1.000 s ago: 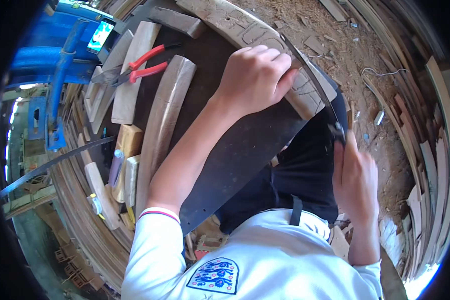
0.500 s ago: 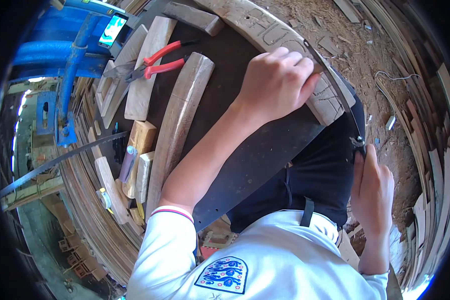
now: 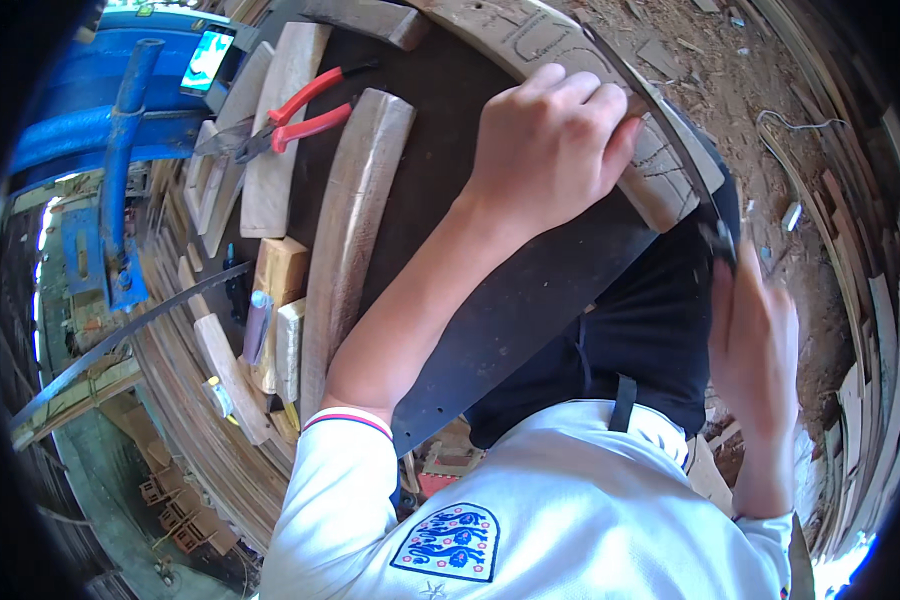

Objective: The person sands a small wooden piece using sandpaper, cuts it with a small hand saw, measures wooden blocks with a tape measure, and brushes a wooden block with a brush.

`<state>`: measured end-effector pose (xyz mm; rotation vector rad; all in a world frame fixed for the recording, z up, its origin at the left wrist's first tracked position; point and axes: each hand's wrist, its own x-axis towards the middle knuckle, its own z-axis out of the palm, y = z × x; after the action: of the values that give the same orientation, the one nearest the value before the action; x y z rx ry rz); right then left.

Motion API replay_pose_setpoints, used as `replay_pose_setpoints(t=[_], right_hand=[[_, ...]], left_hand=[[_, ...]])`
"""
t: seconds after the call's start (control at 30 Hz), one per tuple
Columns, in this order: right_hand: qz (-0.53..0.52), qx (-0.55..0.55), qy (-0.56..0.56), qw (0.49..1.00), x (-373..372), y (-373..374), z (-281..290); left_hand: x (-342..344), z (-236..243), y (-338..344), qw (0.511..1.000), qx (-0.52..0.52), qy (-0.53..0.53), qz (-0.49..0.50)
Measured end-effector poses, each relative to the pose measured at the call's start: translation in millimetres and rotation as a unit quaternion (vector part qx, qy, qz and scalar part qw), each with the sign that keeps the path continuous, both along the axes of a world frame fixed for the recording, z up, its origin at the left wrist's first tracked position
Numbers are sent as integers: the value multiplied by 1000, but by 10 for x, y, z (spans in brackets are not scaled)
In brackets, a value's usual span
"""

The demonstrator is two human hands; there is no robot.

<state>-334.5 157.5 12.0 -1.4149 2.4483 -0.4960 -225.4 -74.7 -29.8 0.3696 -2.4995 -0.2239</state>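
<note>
My left hand (image 3: 550,140) is closed on a long curved light wooden board (image 3: 505,30) with carved markings, which lies across the dark board (image 3: 500,300) and reaches over my dark-trousered leg at the right. A thin saw blade (image 3: 697,180) crosses that wood just right of my fingers. My right hand (image 3: 755,335), somewhat blurred, grips the saw's handle, which is largely hidden by the fingers. Red-handled pliers (image 3: 300,130) rest on pale offcuts left of my left hand, beside a long tapered wood piece (image 3: 355,220).
Blue metal machinery (image 3: 120,180) with a phone (image 3: 207,60) stands upper left. A long loose blade (image 3: 120,335) juts out over stacked strips beside small blocks (image 3: 278,255). Scrap and shavings cover the ground (image 3: 760,180) at right, edged by piled wood strips (image 3: 870,300).
My right hand and saw have risen away from me since half a second ago. My left hand keeps its hold on the wood, appearing slightly higher in the picture as the view shifts.
</note>
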Motion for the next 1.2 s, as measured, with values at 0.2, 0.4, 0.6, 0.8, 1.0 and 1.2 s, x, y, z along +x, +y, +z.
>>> replay_pose_setpoints(t=[0.2,0.4,0.6,0.8,1.0,1.2], right_hand=[[39,-21,46,998,-125,-310,-63],[-9,-8,9,1000,-13,65,4],[-12,36,-26,999,-49,264,77],[56,-21,15,998,-150,14,17],[77,-41,-1,996,-252,-261,-52],[21,6,-19,1000,-276,140,-39]], left_hand=[[-48,21,-19,1000,8,-7,-11],[-43,43,-17,999,-16,-30,-9],[-33,64,58,998,-37,-47,23],[-23,117,145,996,-14,-77,53],[-40,93,99,993,-78,-75,53],[-41,152,168,990,-81,-104,48]])
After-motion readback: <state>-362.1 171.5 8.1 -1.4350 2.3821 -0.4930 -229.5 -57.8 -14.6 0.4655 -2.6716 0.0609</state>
